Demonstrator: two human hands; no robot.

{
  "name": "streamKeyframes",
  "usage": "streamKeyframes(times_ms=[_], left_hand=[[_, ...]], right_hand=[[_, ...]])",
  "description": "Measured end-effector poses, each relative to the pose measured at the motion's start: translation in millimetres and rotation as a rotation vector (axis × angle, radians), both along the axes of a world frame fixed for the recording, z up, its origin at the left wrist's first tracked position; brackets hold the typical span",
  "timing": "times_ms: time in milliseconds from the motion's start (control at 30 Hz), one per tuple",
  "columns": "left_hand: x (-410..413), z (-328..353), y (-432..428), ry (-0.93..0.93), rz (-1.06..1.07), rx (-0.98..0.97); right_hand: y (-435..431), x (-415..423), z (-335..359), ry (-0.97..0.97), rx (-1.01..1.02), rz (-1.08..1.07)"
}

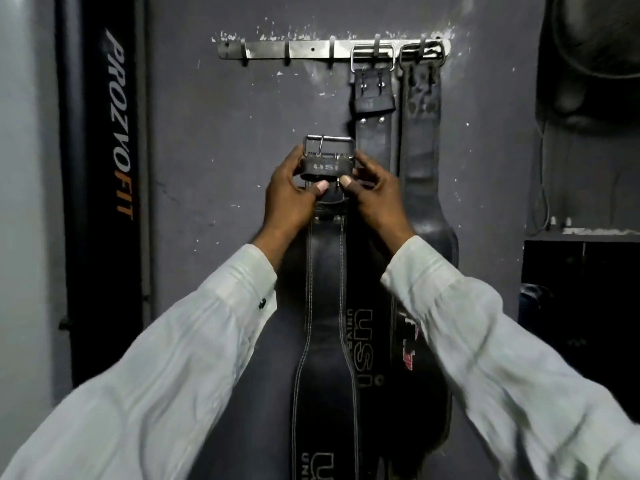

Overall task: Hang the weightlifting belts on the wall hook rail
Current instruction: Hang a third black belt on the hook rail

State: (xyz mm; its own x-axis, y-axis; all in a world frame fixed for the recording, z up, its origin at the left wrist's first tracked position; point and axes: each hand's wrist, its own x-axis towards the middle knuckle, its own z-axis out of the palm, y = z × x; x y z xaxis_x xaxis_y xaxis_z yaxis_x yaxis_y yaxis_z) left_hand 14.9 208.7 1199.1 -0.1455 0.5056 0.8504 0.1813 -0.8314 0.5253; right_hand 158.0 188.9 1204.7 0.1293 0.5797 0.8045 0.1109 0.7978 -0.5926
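A metal hook rail (301,50) is fixed high on the dark grey wall. Two black belts hang by their buckles from its right hooks: one (375,133) and a worn one (420,140) at the far right. I hold a third black belt with white stitching (325,282) upright in front of the wall, its steel buckle (329,145) on top, well below the rail. My left hand (289,195) grips the buckle end from the left. My right hand (375,195) grips it from the right. Both thumbs press on the strap front.
Three hooks on the rail's left and middle are bare. A black upright pad marked PROZYOFIT (104,168) stands at the left. A dark punching bag (592,64) hangs at the upper right, above a black cabinet (581,306) with cables.
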Motion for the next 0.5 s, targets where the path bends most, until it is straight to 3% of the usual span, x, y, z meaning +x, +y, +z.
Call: streamKeyframes(times_ms=[333, 500], left_hand=[[22.3, 163.9, 51.8, 0.081, 0.060, 0.195], [19.2, 204.8, 64.9, 0.132, 0.087, 0.151]], right_hand=[[67.1, 24.9, 168.1, -0.096, 0.234, -0.076], [87.4, 25.0, 207.9, -0.185, 0.291, -0.208]])
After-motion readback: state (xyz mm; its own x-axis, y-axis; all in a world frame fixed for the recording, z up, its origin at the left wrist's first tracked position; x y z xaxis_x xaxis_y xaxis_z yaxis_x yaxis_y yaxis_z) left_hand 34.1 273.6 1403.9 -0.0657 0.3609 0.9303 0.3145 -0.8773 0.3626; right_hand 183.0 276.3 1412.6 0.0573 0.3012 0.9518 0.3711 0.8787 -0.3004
